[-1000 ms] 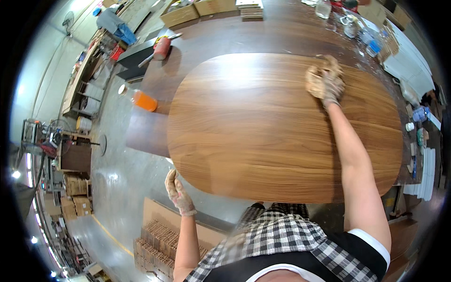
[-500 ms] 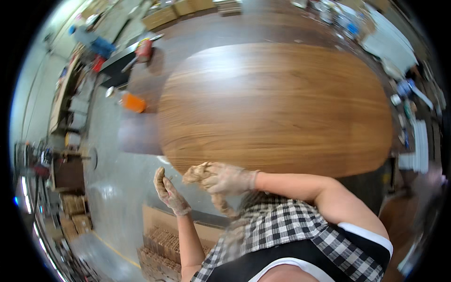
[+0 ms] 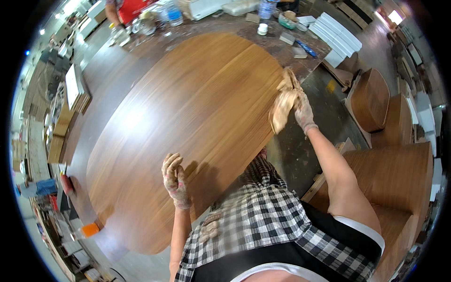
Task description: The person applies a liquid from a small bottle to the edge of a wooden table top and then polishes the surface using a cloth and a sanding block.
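Observation:
A large oval wooden tabletop (image 3: pixel 188 103) with a brown grain lies on a dark worktable in front of me. My right hand (image 3: pixel 304 113), in a dirty light glove, grips a crumpled tan rag (image 3: pixel 283 101) at the right edge of the oval top. Part of the rag hangs over that edge. Above the near part of the top I hold up my left hand (image 3: pixel 175 181), also gloved and stained. Its fingers are loosely bent with the thumb apart, and nothing shows in it.
A bottle of orange liquid (image 3: pixel 89 230) stands at the lower left. Along the far side are a blue-labelled bottle (image 3: pixel 266 8), a blue tool (image 3: pixel 306 49) and stacked white panels (image 3: pixel 331 37). Curved wooden pieces (image 3: pixel 371 101) stand at right. A person in red (image 3: pixel 134 10) is beyond the worktable.
My view has swung to the right. My right hand has carried the rag from the near left edge to the right edge; my left hand is now over the top.

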`<state>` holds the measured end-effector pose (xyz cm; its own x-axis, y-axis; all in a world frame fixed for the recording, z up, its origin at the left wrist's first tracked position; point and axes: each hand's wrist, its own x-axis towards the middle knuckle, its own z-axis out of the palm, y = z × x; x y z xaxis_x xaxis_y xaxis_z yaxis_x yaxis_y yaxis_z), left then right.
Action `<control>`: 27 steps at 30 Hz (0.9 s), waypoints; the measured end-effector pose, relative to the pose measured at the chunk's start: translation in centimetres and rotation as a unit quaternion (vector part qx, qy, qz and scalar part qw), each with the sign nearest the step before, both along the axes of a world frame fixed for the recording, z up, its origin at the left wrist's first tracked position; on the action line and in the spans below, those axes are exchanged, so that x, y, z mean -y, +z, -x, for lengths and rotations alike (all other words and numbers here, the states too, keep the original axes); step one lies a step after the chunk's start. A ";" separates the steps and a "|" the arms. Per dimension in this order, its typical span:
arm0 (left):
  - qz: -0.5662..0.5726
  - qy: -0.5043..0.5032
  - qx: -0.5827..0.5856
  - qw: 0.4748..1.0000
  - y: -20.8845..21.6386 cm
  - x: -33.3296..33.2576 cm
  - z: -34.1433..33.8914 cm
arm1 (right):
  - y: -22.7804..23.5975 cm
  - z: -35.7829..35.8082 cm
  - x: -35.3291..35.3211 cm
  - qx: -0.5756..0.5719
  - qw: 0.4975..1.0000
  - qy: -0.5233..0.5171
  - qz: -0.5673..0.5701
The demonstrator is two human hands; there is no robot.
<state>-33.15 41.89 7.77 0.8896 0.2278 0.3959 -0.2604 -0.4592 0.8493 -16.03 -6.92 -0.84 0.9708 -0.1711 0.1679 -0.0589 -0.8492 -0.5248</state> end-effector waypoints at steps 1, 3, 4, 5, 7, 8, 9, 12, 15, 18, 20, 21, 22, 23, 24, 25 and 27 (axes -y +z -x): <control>-0.009 -0.029 0.011 0.999 -0.1 2.4 -2.0 | -0.5 -1.3 3.1 -0.067 0.992 -0.069 -0.078; -0.048 -0.046 -0.003 0.998 0.1 5.4 -4.6 | -0.6 -2.2 4.9 0.106 0.988 -0.088 -0.076; -0.070 -0.037 -0.001 0.997 0.3 7.2 -6.4 | 1.5 -3.1 4.6 0.140 0.981 -0.064 -0.120; -0.022 -0.059 -0.005 0.998 0.3 9.3 -8.0 | 3.9 -3.4 3.8 0.135 0.960 -0.006 -0.246; 0.090 -0.107 -0.018 0.990 -0.1 14.9 -11.9 | 8.7 -4.2 1.2 0.022 0.960 0.068 -0.269; 0.078 -0.164 -0.013 0.983 0.2 18.0 -14.2 | 10.0 -4.7 0.9 -0.005 0.960 0.123 -0.250; 0.077 -0.214 -0.005 0.974 1.6 21.1 -16.1 | 10.3 -5.2 -0.4 -0.031 0.947 0.201 -0.248; -0.182 -0.231 -0.050 0.955 4.2 28.0 -21.2 | 9.3 -7.5 -3.3 -0.089 0.868 0.406 -0.272; -0.267 -0.082 -0.040 0.959 1.5 25.5 -25.4 | 9.8 -13.4 -1.9 -0.119 0.818 0.473 -0.305; -0.127 0.065 -0.012 0.990 2.8 19.9 -27.5 | 12.5 -22.8 4.3 -0.066 0.887 0.306 -0.340; -0.106 0.184 -0.063 0.975 0.8 14.1 -27.2 | 12.0 -30.3 7.9 0.128 0.922 0.158 -0.330; -0.137 0.197 -0.058 0.969 -0.6 12.4 -27.6 | 11.6 -34.1 10.6 0.171 0.962 0.089 -0.194; -0.170 0.212 -0.056 0.961 -1.7 11.6 -27.8 | 11.3 -36.9 11.9 0.247 0.968 0.028 -0.023; -0.192 0.202 -0.054 0.959 -3.0 11.4 -28.2 | 10.8 -40.0 13.2 0.239 0.971 0.013 0.026; -0.216 0.197 -0.055 0.955 -4.3 11.0 -28.3 | 10.2 -42.5 13.5 0.240 0.967 0.009 0.089; -0.259 0.260 -0.084 0.926 -6.3 10.4 -28.1 | 9.7 -44.1 13.1 0.192 0.977 0.010 0.089; -0.257 0.274 -0.060 0.925 -7.3 10.5 -28.0 | 8.4 -45.8 11.6 0.139 0.986 0.022 0.087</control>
